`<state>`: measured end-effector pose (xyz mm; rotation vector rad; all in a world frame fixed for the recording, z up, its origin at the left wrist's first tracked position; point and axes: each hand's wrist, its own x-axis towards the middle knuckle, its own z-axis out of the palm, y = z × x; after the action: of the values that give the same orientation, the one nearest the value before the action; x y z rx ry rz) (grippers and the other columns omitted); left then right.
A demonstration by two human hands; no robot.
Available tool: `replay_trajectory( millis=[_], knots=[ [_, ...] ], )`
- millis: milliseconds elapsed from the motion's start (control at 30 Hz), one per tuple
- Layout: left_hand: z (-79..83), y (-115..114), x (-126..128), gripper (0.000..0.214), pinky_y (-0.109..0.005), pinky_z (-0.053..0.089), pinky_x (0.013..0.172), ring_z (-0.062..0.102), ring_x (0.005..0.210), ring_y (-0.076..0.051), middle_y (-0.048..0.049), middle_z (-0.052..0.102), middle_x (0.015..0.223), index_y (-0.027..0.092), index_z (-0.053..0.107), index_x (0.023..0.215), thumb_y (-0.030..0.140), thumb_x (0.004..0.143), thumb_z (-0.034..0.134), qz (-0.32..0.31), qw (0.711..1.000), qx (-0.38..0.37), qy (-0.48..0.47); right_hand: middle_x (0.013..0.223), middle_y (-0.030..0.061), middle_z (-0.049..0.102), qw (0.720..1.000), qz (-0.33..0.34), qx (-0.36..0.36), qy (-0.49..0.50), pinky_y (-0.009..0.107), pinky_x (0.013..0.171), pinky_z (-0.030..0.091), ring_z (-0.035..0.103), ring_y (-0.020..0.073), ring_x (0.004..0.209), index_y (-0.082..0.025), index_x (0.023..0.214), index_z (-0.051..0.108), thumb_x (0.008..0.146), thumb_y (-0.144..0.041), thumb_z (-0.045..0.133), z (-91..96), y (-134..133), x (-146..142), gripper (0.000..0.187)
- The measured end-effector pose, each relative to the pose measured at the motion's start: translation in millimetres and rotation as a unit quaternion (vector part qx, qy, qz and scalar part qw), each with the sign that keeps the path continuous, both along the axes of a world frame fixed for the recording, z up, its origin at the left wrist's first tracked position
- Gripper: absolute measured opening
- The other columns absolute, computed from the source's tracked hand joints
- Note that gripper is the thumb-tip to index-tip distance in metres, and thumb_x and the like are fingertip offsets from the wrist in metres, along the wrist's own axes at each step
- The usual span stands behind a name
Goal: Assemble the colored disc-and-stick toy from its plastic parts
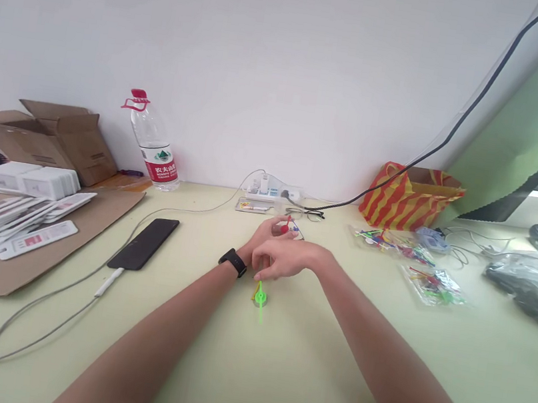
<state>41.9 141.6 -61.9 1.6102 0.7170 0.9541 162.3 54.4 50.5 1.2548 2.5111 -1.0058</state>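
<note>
My left hand reaches across the pale green table, a black band on its wrist, and its fingers pinch a small red piece. My right hand crosses in front of it with the fingers curled downward, their tips just above a small bright green plastic piece that lies on the table. Whether the right fingers touch the green piece I cannot tell.
A black phone on a white charging cable lies to the left, beside cardboard stacked with white packets. A water bottle, a power strip, a striped red-and-yellow bag and clear bags of coloured pieces line the back and right.
</note>
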Motion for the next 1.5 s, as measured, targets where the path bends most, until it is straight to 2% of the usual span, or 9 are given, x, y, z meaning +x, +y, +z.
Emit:
replay_trajectory(
  millis=[333, 500, 600, 733, 900, 1000, 1067, 1367, 1500],
  knots=[
    [4.4, 1.8, -0.1, 0.061, -0.032, 0.054, 0.074, 0.069, 0.085, -0.019, -0.0085, 0.073, 0.098, 0.017, 0.062, 0.132, 0.045, 0.082, 0.084, 0.015, 1.000, -0.013, -0.012, 0.098, 0.0016, 0.075, 0.993, 0.054, -0.050, 0.091, 0.023, 0.065, 0.049, 0.070, 0.0173, 0.088, -0.021, 0.101, 0.072, 0.082, -0.018, 0.071, -19.9, 12.4, -2.9, 0.019],
    [9.2, -2.7, -3.1, 0.071, -0.036, 0.056, 0.081, 0.071, 0.090, -0.022, -0.0080, 0.074, 0.097, 0.016, 0.059, 0.136, 0.028, 0.072, 0.088, -0.020, 1.000, -0.010, -0.020, 0.086, -0.0002, 0.074, 0.983, 0.063, -0.088, 0.145, 0.023, 0.063, 0.051, 0.070, 0.0163, 0.078, -0.021, 0.109, 0.071, 0.079, -0.014, 0.068, -11.5, 11.4, 2.1, 0.031],
    [14.0, -6.8, -6.0, 0.053, -0.034, 0.055, 0.073, 0.070, 0.084, -0.023, -0.0078, 0.073, 0.090, 0.014, 0.066, 0.125, 0.027, 0.076, 0.081, -0.022, 1.000, 0.009, -0.012, 0.087, 0.0000, 0.074, 0.978, 0.052, -0.065, 0.192, 0.023, 0.064, 0.052, 0.070, 0.0159, 0.078, -0.021, 0.106, 0.071, 0.080, -0.014, 0.066, 5.0, 7.7, 14.7, 0.028],
    [16.8, -12.5, -6.4, 0.031, -0.029, 0.048, 0.060, 0.064, 0.072, -0.018, -0.0068, 0.072, 0.083, 0.014, 0.075, 0.102, 0.030, 0.076, 0.083, -0.017, 1.000, 0.019, 0.010, 0.088, 0.0018, 0.074, 0.932, -0.020, 0.065, 0.357, 0.027, 0.069, 0.055, 0.070, 0.0180, 0.082, -0.020, 0.104, 0.070, 0.084, -0.019, 0.067, 36.5, 1.0, 43.8, 0.020],
    [15.2, -16.0, -3.0, 0.059, -0.025, 0.045, 0.058, 0.061, 0.069, -0.013, -0.0082, 0.075, 0.102, 0.021, 0.069, 0.129, 0.047, 0.078, 0.085, -0.023, 0.999, -0.010, 0.040, 0.090, 0.0047, 0.074, 0.787, -0.182, 0.363, 0.465, 0.033, 0.078, 0.057, 0.069, 0.0201, 0.084, -0.020, 0.096, 0.073, 0.085, -0.025, 0.070, 57.2, -0.8, 74.6, 0.012],
    [14.5, -15.8, -2.3, 0.062, -0.025, 0.044, 0.057, 0.061, 0.068, -0.013, -0.0082, 0.076, 0.101, 0.020, 0.069, 0.128, 0.051, 0.077, 0.086, -0.026, 0.999, -0.004, 0.041, 0.089, 0.0049, 0.074, 0.749, -0.217, 0.456, 0.429, 0.034, 0.077, 0.057, 0.069, 0.0207, 0.082, -0.020, 0.092, 0.073, 0.087, -0.024, 0.065, 54.8, 3.7, 81.3, 0.010],
    [14.5, -15.8, -2.5, 0.063, -0.025, 0.044, 0.057, 0.061, 0.069, -0.013, -0.0083, 0.076, 0.100, 0.019, 0.069, 0.129, 0.051, 0.077, 0.086, -0.026, 0.999, -0.002, 0.037, 0.089, 0.0047, 0.074, 0.754, -0.216, 0.482, 0.392, 0.034, 0.077, 0.055, 0.068, 0.0204, 0.081, -0.020, 0.093, 0.073, 0.089, -0.021, 0.061, 50.7, 7.6, 81.2, 0.012],
    [18.1, -20.4, -2.3, 0.066, -0.026, 0.046, 0.061, 0.064, 0.074, -0.015, -0.0065, 0.074, 0.095, 0.019, 0.068, 0.129, 0.046, 0.073, 0.090, -0.033, 0.999, -0.005, 0.025, 0.104, 0.0104, 0.069, 0.851, -0.187, 0.464, 0.160, 0.033, 0.078, 0.042, 0.061, 0.0221, 0.085, -0.018, 0.099, 0.073, 0.094, -0.012, 0.049, 30.8, 15.4, 60.5, 0.025],
    [20.8, -23.0, -2.6, 0.062, -0.029, 0.048, 0.065, 0.061, 0.068, -0.015, -0.0016, 0.068, 0.079, 0.017, 0.072, 0.122, 0.047, 0.071, 0.091, -0.037, 0.999, 0.018, 0.021, 0.105, 0.0106, 0.068, 0.863, -0.182, 0.459, 0.107, 0.033, 0.076, 0.039, 0.060, 0.0219, 0.083, -0.018, 0.105, 0.073, 0.095, -0.012, 0.047, 23.8, 16.9, 54.1, 0.028]
  ],
)
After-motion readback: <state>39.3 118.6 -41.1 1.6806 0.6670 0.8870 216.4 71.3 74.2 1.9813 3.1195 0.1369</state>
